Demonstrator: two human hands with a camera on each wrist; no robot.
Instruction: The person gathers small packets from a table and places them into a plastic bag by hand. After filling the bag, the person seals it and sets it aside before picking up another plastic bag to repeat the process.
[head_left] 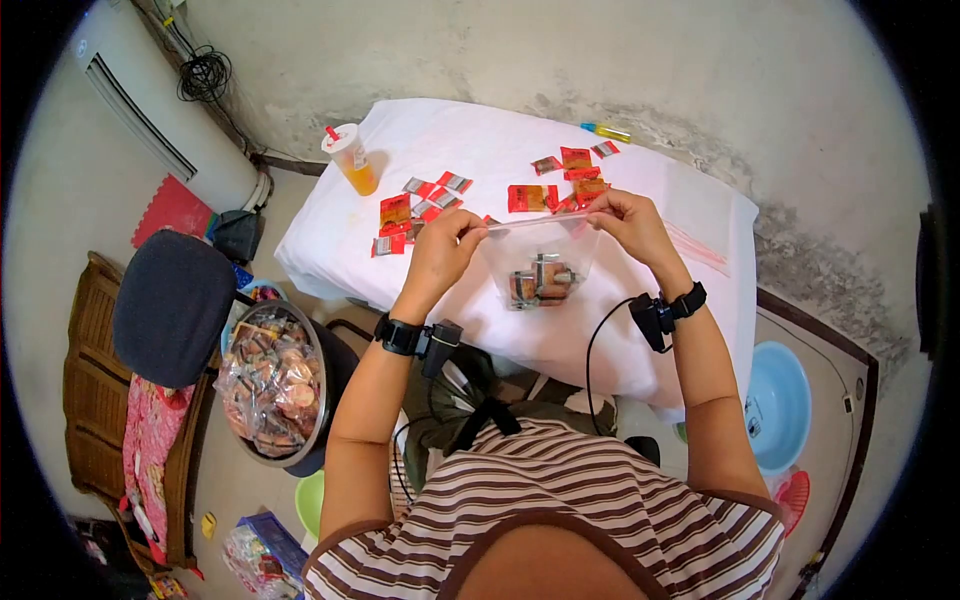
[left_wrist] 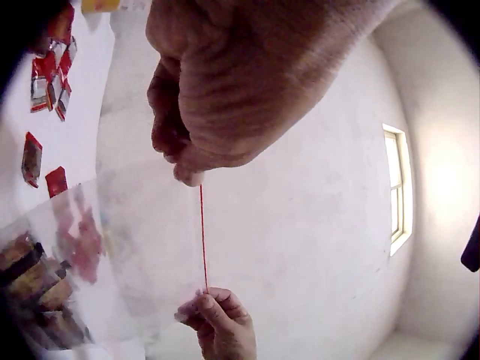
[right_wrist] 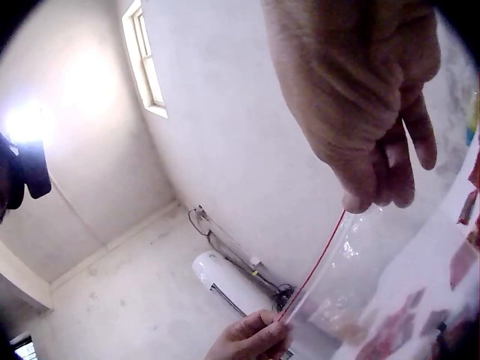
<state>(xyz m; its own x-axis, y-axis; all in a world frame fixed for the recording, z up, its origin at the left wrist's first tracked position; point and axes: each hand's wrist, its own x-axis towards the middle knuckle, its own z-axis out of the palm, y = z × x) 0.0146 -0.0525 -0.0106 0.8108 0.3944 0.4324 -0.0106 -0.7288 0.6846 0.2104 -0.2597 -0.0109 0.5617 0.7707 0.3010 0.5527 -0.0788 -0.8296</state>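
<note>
A clear bag (head_left: 515, 250) with a red line along its top edge hangs between both hands, several brown packets (head_left: 545, 282) lying in its lower part. The left hand (head_left: 442, 250) pinches one top corner between thumb and fingers, and the right hand (head_left: 632, 228) pinches the opposite corner. In the left wrist view the red line (left_wrist: 202, 232) runs taut from the left hand (left_wrist: 232, 82) to the right hand (left_wrist: 229, 326). The right wrist view shows the same edge stretched between the right hand (right_wrist: 360, 112) and the left hand (right_wrist: 251, 337).
On the white-covered table (head_left: 420, 125) lie red packets (head_left: 527, 198), flat clear bags (head_left: 695, 245) and a yellow tube (head_left: 606, 132), with a drink cup (head_left: 350, 160) at the left. A large pot (head_left: 318, 400) of wrapped packets stands beside a chair (head_left: 175, 308); a blue basin (head_left: 778, 405) is at the right.
</note>
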